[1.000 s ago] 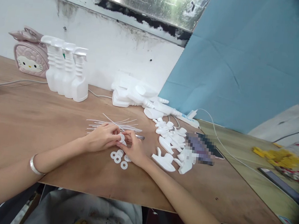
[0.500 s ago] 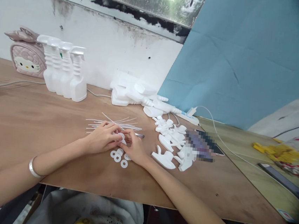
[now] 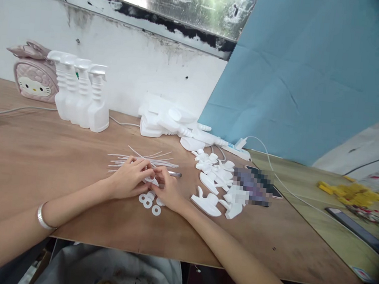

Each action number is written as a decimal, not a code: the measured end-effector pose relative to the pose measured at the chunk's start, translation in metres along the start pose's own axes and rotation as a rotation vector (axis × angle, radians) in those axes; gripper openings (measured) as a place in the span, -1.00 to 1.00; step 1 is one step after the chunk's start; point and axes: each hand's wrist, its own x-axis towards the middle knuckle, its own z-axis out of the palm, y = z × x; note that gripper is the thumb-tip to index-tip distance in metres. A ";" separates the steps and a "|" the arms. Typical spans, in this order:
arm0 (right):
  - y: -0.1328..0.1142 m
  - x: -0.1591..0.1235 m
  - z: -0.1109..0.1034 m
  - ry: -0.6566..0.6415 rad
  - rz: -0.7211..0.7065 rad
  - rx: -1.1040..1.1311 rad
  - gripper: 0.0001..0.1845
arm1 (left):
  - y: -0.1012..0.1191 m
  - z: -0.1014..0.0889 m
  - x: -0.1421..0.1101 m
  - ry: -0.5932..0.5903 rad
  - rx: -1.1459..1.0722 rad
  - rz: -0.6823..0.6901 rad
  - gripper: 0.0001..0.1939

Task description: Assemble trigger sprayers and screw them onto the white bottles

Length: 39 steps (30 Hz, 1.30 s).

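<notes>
Inside table's edge [image 3: 138, 251], both hands [image 3: 127, 180] pinching white piece [image 3: 149, 179], open wood [image 3: 40, 159] leftward

Bright daylight from window [image 3: 189, 3], washed-out glare; right edge dark, blurred; pixelated patch [image 3: 251, 186] right of centre.

Spray bottles [image 3: 83, 105] look like smooth, slightly glossy plastic, same with the trigger heads [image 3: 207, 203]. Flat washers [image 3: 153, 210] seem plastic too, but more matt. Tabletop [image 3: 56, 160] looks like smooth wood, bangle [image 3: 40, 216] is shiny metal, quilted bag [image 3: 37, 73] kinda leathery.
</notes>
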 end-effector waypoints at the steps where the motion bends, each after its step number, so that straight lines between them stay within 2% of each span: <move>1: 0.000 0.000 0.000 -0.001 -0.004 -0.008 -0.69 | 0.000 -0.001 0.000 -0.005 -0.004 0.000 -0.87; 21: 0.004 0.000 0.000 -0.018 -0.012 0.037 -0.71 | -0.008 0.005 -0.002 0.053 -0.003 0.009 -0.83; 31: 0.008 0.002 -0.004 -0.018 -0.056 -0.093 -0.66 | -0.014 0.003 0.000 0.027 0.037 0.012 -0.90; 39: 0.006 0.001 -0.004 -0.040 -0.049 -0.090 -0.66 | -0.013 0.000 0.000 0.037 -0.069 -0.007 -0.87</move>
